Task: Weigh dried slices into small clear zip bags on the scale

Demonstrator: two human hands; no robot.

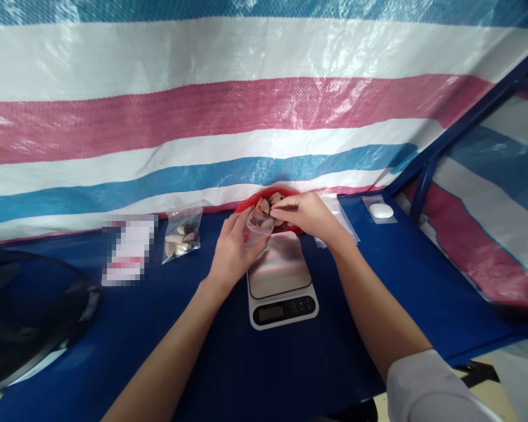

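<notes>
My left hand [229, 249] is wrapped around a clear plastic cup [256, 235], tilted above the far end of a kitchen scale [282, 272]. A few brownish pieces show inside the cup. At the cup's rim, the fingertips of my right hand [307, 214] are pinched together; what they hold, if anything, is too small to make out. Just behind both hands sits a red basin [245, 204] with tan and brown chip-like pieces [264, 205], partly hidden by the hands. The scale's steel plate carries nothing, and its display looks dark.
Left of the hands lies a clear bag of pieces [182, 237], beside a blurred-out paper [129, 249]. Clear plastic bags [341, 217] and a white oval item [381, 211] lie to the right. A large dark round object [30, 316] stands at left. Striped sheeting [229, 111] hangs behind the blue table [422, 293].
</notes>
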